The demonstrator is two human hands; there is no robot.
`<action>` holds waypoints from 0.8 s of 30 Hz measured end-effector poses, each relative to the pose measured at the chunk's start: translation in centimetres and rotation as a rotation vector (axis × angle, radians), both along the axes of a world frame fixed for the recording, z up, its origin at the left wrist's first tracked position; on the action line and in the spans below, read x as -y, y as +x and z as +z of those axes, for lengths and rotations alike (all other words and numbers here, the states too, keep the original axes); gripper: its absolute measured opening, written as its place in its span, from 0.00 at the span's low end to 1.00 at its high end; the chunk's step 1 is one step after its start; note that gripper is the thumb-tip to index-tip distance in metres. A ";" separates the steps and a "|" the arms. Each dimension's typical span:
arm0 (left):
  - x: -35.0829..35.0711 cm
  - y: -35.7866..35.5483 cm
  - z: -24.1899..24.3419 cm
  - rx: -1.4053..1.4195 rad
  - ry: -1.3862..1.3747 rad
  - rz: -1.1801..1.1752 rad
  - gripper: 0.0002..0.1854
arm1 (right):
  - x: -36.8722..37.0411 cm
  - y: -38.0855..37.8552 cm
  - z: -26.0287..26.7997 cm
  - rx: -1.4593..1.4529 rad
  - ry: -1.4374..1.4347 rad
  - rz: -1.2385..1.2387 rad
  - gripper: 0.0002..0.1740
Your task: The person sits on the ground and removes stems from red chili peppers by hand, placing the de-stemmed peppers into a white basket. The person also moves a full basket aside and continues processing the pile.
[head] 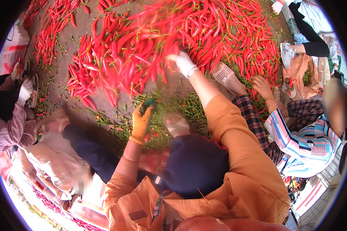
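In front of me lies a broad heap of red chili peppers [124,49], most with green stems. My right hand [185,62], in a white covering, reaches to the near edge of the heap. Its fingers appear closed around red peppers, though blur hides their tips. My left hand [141,122] wears an orange glove with dark green on the fingers. It hovers above green stem scraps [159,132] between my legs, fingers curved and apart, with nothing visible in it. My sandalled foot [176,123] rests beside it on the scraps.
A person in a striped top [303,141] sits close at my right, one hand [261,85] at the peppers. Another person in a checked shirt [14,124] works at far left. An orange sack [302,75] and a plastic crate [14,49] stand at the sides.
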State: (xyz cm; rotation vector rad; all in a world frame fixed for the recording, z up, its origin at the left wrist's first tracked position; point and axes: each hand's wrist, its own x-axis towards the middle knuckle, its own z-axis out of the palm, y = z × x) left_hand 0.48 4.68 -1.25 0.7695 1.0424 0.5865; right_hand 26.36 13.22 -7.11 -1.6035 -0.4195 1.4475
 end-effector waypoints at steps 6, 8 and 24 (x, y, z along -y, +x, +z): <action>-2.9 3.4 -2.6 0.220 -0.398 0.141 0.16 | 7.1 -1.9 3.3 -0.773 0.213 -0.241 0.25; -2.1 4.3 -2.2 -0.019 0.074 -0.159 0.16 | 8.0 -3.2 4.4 -0.839 0.199 -0.300 0.29; -3.0 2.3 2.6 0.072 0.070 0.074 0.10 | 10.3 -7.0 11.4 0.423 0.368 0.509 0.33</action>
